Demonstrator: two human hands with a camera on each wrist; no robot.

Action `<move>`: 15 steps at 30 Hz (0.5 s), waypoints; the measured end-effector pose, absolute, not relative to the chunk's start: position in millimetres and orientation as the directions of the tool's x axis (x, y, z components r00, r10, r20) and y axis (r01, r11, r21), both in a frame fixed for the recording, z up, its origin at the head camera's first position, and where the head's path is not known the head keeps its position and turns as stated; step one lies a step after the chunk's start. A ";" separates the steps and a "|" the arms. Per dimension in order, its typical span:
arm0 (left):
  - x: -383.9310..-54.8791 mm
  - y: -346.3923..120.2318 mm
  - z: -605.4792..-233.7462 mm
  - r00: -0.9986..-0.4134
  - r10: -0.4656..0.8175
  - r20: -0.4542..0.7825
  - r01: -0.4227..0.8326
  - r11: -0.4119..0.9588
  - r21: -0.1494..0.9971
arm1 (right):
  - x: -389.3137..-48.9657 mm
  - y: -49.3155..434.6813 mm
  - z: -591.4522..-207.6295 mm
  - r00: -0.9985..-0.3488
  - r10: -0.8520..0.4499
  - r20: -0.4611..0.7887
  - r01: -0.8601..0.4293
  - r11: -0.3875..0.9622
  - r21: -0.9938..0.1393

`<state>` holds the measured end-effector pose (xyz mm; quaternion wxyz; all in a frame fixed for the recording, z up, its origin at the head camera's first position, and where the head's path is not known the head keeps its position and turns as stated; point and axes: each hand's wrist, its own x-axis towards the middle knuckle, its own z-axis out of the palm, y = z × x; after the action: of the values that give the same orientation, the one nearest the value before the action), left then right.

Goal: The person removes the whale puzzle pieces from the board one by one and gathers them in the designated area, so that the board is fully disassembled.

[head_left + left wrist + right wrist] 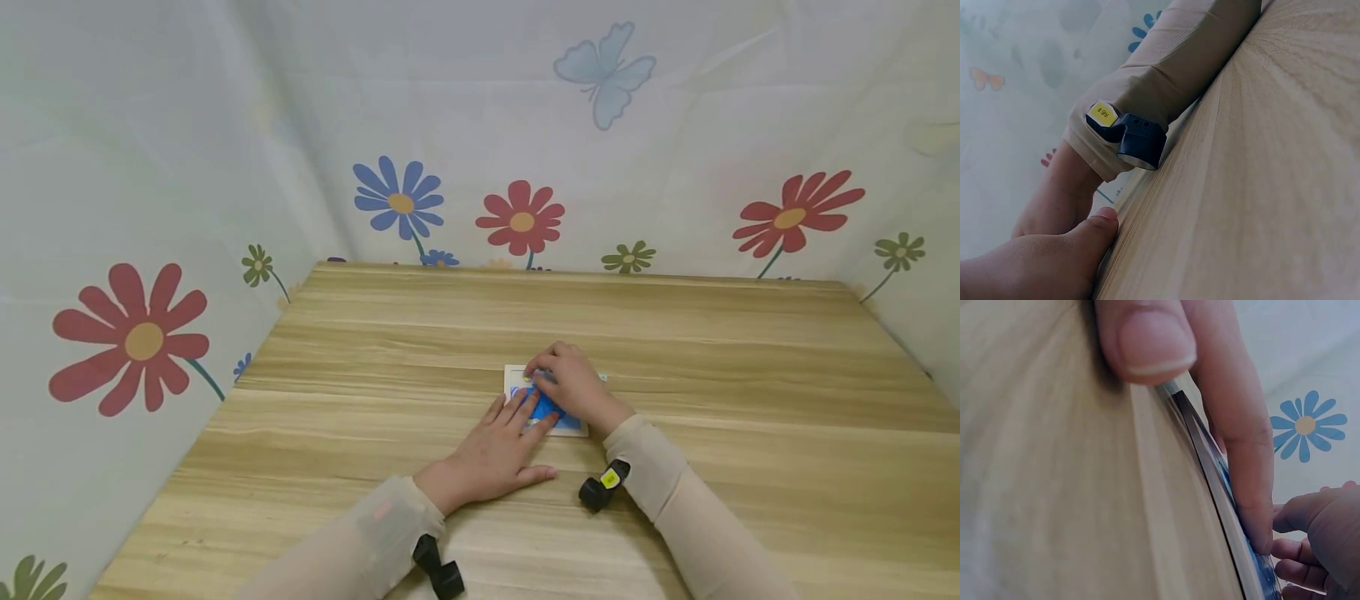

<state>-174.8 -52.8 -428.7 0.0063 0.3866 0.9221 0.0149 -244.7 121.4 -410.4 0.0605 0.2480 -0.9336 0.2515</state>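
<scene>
A small flat board (510, 379) with a pale raised frame and a blue picture lies on the table. My left hand (487, 454) reaches over its near left part, straight fingers resting on the blue area, thumb spread towards me. In the right wrist view, the left hand's index finger (1235, 444) touches the picture. Over the board's far right part, my right hand (573, 383) bends its fingers and thumb down to the surface. Whether it pinches anything there is hidden. The left wrist view shows part of the left hand (1041, 262) low above the wood.
The wooden table (360, 350) runs back to a white cloth (465, 100) printed with flowers and a butterfly. A small light-green bit (603, 377) shows beyond the right hand. Black cameras (596, 493) hang below both sleeved wrists, close above the table.
</scene>
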 end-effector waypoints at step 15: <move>-175.0 -52.3 -430.0 -0.704 0.710 -0.014 0.709 0.704 0.032 | -245.4 120.2 -411.3 -0.882 -0.410 0.233 -0.472 0.762 -0.444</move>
<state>-175.0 -52.3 -430.0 0.0124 0.3843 0.9231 0.0119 -245.4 120.2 -411.3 0.0610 0.2353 -0.9367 0.2521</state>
